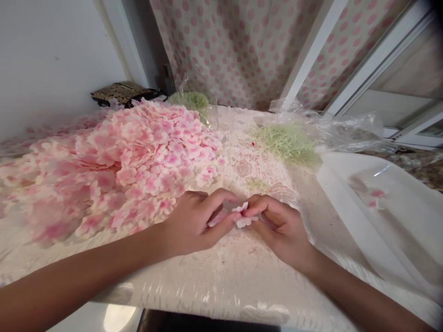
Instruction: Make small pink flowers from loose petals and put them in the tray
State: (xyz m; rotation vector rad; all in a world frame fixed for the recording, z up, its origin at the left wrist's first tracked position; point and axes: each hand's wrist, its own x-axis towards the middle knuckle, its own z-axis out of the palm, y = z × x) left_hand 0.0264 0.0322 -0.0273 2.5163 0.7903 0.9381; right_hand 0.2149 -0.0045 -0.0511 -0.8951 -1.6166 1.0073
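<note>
Between my two hands, over the middle of the table, is a small pale pink artificial flower (pixel 244 222). My left hand (pixel 200 219) pinches its left side between thumb and fingers, and more pink petals show under that palm. From the other side my right hand (pixel 277 223) is closed on the same flower, thumb and index finger at its centre. A large heap of pink artificial flowers (pixel 148 152) spreads to the left, close behind my left hand. Light green stamen-like strands (pixel 289 143) lie in a bunch beyond my right hand.
A white plastic tray (pixel 349 221) with a few pink flowers (pixel 377 198) stands at the right. Clear plastic bags (pixel 346 129) lie at the back right, and another green bunch (pixel 194 100) sits at the back. A patterned pouch (pixel 122 92) rests behind the heap.
</note>
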